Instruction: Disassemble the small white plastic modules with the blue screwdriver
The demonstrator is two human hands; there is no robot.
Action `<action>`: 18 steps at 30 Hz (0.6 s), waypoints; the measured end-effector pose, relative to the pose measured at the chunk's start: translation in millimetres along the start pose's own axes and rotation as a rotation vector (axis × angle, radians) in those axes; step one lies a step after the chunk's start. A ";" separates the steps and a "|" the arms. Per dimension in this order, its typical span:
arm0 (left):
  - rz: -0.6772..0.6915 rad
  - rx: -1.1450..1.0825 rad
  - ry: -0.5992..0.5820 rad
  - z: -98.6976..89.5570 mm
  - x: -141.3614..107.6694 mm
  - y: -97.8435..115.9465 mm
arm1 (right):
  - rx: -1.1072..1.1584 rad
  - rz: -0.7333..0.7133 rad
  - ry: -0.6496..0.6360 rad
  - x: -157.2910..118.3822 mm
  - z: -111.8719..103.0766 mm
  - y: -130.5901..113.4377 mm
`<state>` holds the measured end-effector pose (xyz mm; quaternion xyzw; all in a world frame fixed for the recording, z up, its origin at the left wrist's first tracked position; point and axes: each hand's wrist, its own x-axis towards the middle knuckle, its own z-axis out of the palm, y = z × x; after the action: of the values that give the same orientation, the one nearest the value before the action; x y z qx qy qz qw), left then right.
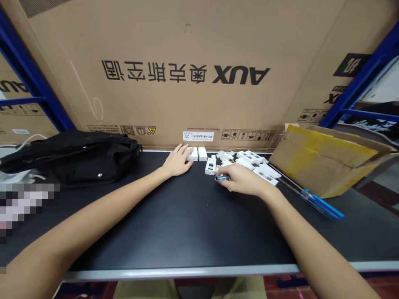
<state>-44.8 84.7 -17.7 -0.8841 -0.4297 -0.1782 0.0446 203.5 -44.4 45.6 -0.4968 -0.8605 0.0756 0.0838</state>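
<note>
Bare forearms (93, 216) reach across a black workbench (174, 232) toward white plastic blocks (202, 154) lined up beneath an upside-down AUX carton (187, 74). The left hand (177, 161), open and flat, rests its fingertips (188, 152) on the nearest block. The right hand (241, 179), fingers curled, pinches a small blue object (222, 178) beside a pile of white parts (252, 165). A blue-handled screwdriver (324, 205) lies to the right, by yellow-taped cardboard (324, 160); a black bag (71, 158) sits left.

Upside-down AUX 奥克斯空调 print on cardboard carton (187, 45).
</note>
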 end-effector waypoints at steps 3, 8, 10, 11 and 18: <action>0.163 0.039 0.013 -2.2 13.4 6.2 | 0.002 0.000 0.005 -1.2 -3.3 2.0; 0.234 0.017 -0.090 0.8 31.0 13.9 | 0.025 0.011 0.019 -2.1 -5.6 3.5; 0.223 -0.030 -0.069 2.0 27.4 4.6 | 0.019 0.036 0.030 -2.3 -5.8 4.4; 0.213 -0.050 -0.049 1.9 23.1 -2.7 | 0.009 0.045 0.035 -2.6 -6.4 4.9; 0.068 -0.050 -0.030 -12.3 -20.4 -55.2 | -0.103 0.138 0.143 -11.1 -23.8 18.9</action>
<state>-102.6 101.2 -17.5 -0.9016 -0.3953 -0.1740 0.0220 230.2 -43.6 64.0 -0.5625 -0.8189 0.0012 0.1140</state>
